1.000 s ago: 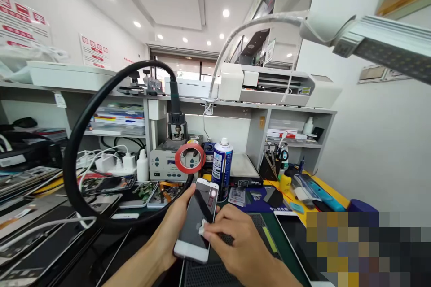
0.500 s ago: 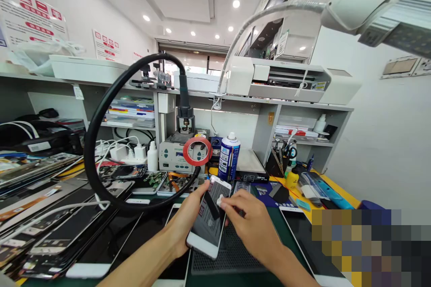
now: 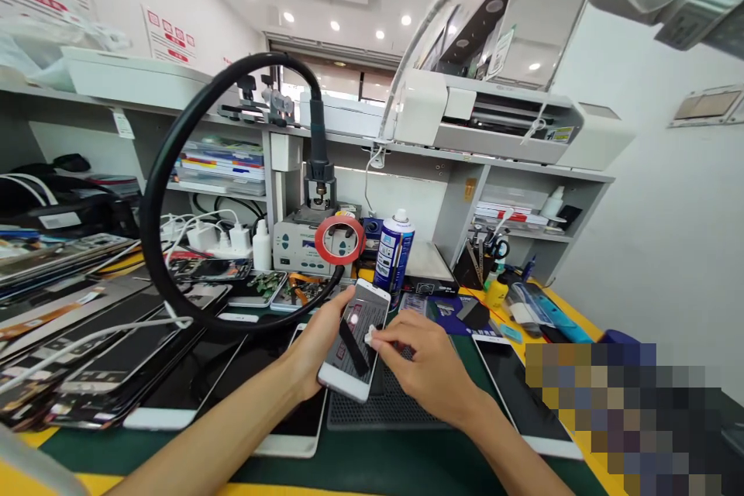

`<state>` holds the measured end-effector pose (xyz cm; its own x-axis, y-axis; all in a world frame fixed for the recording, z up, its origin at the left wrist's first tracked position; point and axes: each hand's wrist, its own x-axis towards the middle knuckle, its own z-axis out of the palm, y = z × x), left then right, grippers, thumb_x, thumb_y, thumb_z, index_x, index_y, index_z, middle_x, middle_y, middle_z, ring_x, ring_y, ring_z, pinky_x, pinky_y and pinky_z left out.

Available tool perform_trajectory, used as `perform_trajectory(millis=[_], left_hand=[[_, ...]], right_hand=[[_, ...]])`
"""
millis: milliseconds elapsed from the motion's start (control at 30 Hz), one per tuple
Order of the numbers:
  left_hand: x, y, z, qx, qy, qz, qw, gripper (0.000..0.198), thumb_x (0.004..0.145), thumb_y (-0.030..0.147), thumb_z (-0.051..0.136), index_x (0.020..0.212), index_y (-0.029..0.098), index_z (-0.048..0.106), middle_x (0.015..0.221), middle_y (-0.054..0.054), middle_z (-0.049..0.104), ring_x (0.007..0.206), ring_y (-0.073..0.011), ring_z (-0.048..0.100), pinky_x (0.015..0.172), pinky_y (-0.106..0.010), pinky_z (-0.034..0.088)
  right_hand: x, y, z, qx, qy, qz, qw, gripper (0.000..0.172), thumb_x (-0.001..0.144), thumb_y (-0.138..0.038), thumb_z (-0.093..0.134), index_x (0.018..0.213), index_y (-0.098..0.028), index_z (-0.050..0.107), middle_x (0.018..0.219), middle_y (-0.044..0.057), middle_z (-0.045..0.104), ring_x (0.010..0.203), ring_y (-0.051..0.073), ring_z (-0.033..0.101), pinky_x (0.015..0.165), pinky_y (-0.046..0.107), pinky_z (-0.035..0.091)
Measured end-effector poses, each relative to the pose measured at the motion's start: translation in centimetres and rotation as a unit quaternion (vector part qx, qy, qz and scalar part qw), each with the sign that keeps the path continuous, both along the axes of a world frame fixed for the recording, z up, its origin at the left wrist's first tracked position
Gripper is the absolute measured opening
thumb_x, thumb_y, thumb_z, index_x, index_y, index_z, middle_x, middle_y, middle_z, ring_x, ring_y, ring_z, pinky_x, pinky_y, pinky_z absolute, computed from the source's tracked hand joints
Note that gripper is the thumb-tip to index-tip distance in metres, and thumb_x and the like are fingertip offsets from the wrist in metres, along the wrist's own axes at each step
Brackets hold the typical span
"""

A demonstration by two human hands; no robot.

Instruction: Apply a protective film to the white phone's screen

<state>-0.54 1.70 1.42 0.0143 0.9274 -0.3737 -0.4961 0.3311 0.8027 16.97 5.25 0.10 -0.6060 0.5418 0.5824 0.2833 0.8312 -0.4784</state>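
In my left hand (image 3: 318, 341) I grip a white-framed smartphone (image 3: 361, 337) along its left edge, tilted with its dark screen towards me. The glass reflects red-and-white wall posters and a dark bar shape. My right hand (image 3: 423, 356) is closed in a pinch on a small white wad (image 3: 370, 335), perhaps cotton or tissue, at the screen's right side. Whether the wad presses on the glass is hard to tell. Below the phone lies a dark perforated mat (image 3: 384, 408) on the green work mat (image 3: 354, 465).
A black hot-air hose (image 3: 152, 194) loops left of my hands. Behind the phone stand a blue spray can (image 3: 395, 252), a red tape roll (image 3: 321, 246) and a rework station (image 3: 284, 244). Stacked phone screens (image 3: 116, 356) fill the left; another white phone (image 3: 517, 387) lies right.
The view has tilted and shifted, so most things sit higher in it. My right hand and the white wad have moved slightly down the screen, while my left hand keeps holding the phone.
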Motion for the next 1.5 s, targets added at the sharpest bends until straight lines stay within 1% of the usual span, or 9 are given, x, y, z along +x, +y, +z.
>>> perform_trajectory(millis=[267,500,700,800,867,1000,1100,1300,1500], left_hand=[[-0.9,0.8,-0.4,0.009,-0.044,-0.011,0.999,0.053,0.089,0.060,0.050,0.091,0.010,0.068,0.081,-0.013,0.074,0.066,-0.0228,0.069,0.063,-0.032,0.055],[0.0,0.3,-0.9,0.009,-0.059,-0.054,0.997,0.058,0.086,0.066,0.053,0.087,0.010,0.070,0.078,-0.011,0.073,0.067,-0.0208,0.067,0.061,-0.028,0.050],[0.7,-0.8,-0.6,0.007,-0.087,-0.050,0.995,0.047,0.080,0.063,0.066,0.092,0.017,0.070,0.068,0.000,0.067,0.054,-0.0138,0.058,0.049,-0.022,0.041],[0.7,-1.0,0.0,-0.016,-0.097,-0.065,0.993,0.051,0.077,0.067,0.067,0.099,0.021,0.069,0.060,0.004,0.060,0.048,-0.0114,0.054,0.044,-0.019,0.038],[0.7,-1.1,0.2,-0.015,-0.098,-0.085,0.991,0.058,0.076,0.072,0.063,0.102,0.021,0.069,0.056,0.005,0.056,0.051,-0.0134,0.058,0.047,-0.020,0.042],[1.1,-1.1,0.0,0.011,-0.072,-0.126,0.989,0.065,0.078,0.076,0.056,0.106,0.019,0.067,0.062,0.000,0.063,0.058,-0.0210,0.066,0.059,-0.030,0.054],[1.6,-1.3,-0.1,0.023,-0.027,-0.139,0.990,0.068,0.078,0.077,0.054,0.113,0.020,0.065,0.070,-0.005,0.069,0.063,-0.0255,0.068,0.061,-0.038,0.057],[2.4,-1.8,0.2,0.023,0.005,-0.138,0.990,0.063,0.083,0.071,0.056,0.122,0.022,0.061,0.073,-0.006,0.072,0.062,-0.0258,0.070,0.064,-0.040,0.059],[2.1,-1.6,0.0,0.017,0.004,-0.104,0.994,0.065,0.083,0.071,0.055,0.108,0.013,0.068,0.081,-0.013,0.074,0.063,-0.0246,0.070,0.065,-0.035,0.058]], right_hand=[[-0.9,-2.0,0.3,-0.034,-0.057,0.090,0.994,0.014,0.089,-0.018,0.065,0.091,-0.023,0.078,0.081,0.003,0.070,0.080,0.017,0.062,0.073,0.029,0.046],[-2.0,-3.2,-0.7,-0.002,-0.037,0.110,0.993,0.015,0.092,-0.019,0.063,0.093,-0.022,0.077,0.082,0.003,0.069,0.077,0.016,0.063,0.075,0.030,0.047],[-2.8,-3.1,-1.6,0.066,0.039,0.062,0.995,0.017,0.094,-0.016,0.058,0.097,-0.019,0.075,0.084,0.006,0.068,0.076,0.017,0.061,0.068,0.030,0.046],[-2.8,-2.6,-1.8,0.090,0.060,0.029,0.994,0.018,0.094,-0.016,0.057,0.099,-0.019,0.074,0.083,0.007,0.066,0.076,0.019,0.060,0.067,0.031,0.046],[-2.7,-2.1,-1.8,0.093,0.072,0.010,0.993,0.018,0.095,-0.016,0.056,0.100,-0.019,0.074,0.083,0.008,0.066,0.077,0.019,0.060,0.067,0.031,0.047],[-2.2,-1.1,-1.1,0.096,0.112,-0.034,0.988,0.020,0.096,-0.017,0.055,0.101,-0.018,0.074,0.084,0.008,0.067,0.078,0.019,0.062,0.069,0.032,0.049],[-1.7,-0.1,-0.5,0.084,0.133,-0.076,0.985,0.020,0.097,-0.020,0.055,0.101,-0.020,0.075,0.086,0.007,0.068,0.079,0.019,0.063,0.071,0.032,0.051],[-0.8,1.0,-0.1,0.045,0.140,-0.127,0.981,0.019,0.096,-0.022,0.057,0.101,-0.021,0.075,0.089,0.006,0.069,0.080,0.018,0.063,0.073,0.030,0.050],[-0.4,1.3,0.0,0.037,0.129,-0.173,0.976,0.018,0.095,-0.022,0.057,0.097,-0.020,0.075,0.083,0.005,0.068,0.076,0.018,0.062,0.068,0.028,0.046]])
